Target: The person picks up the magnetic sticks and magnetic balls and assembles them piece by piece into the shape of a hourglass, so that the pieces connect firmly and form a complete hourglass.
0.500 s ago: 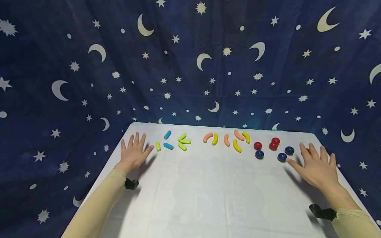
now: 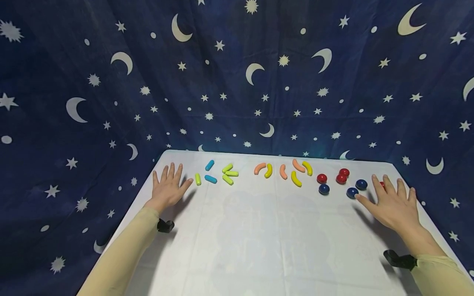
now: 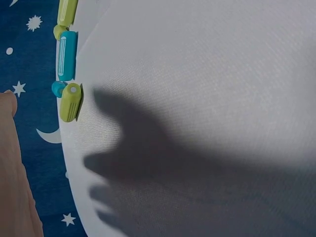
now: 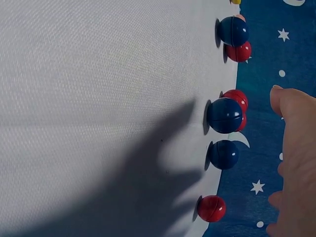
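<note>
My left hand (image 2: 167, 191) hovers over the table's left side with fingers spread, holding nothing. Closest to its thumb lies a lime green cylinder (image 2: 198, 179); two blue cylinders (image 2: 210, 179) and several more lime green ones lie to the right. On the other side my right hand (image 2: 393, 207) is held above the cloth, fingers spread and nothing in it. Its thumb overlaps the edge of a dark blue ball (image 2: 352, 193) in the head view. A red ball (image 4: 211, 208) is mostly hidden behind its fingers in that view but shows fully in the right wrist view.
Curved pink pieces (image 2: 283, 172) and yellow banana-shaped pieces (image 2: 296, 179) lie at the back middle. Other red balls (image 2: 321, 178) and blue balls (image 2: 324, 189) sit right of them. A white cloth (image 2: 252, 246) covers the table; a star-patterned dark curtain (image 2: 229, 82) hangs behind.
The head view has shifted very slightly, so the table appears a little higher. Both hands and all the pieces keep their places.
</note>
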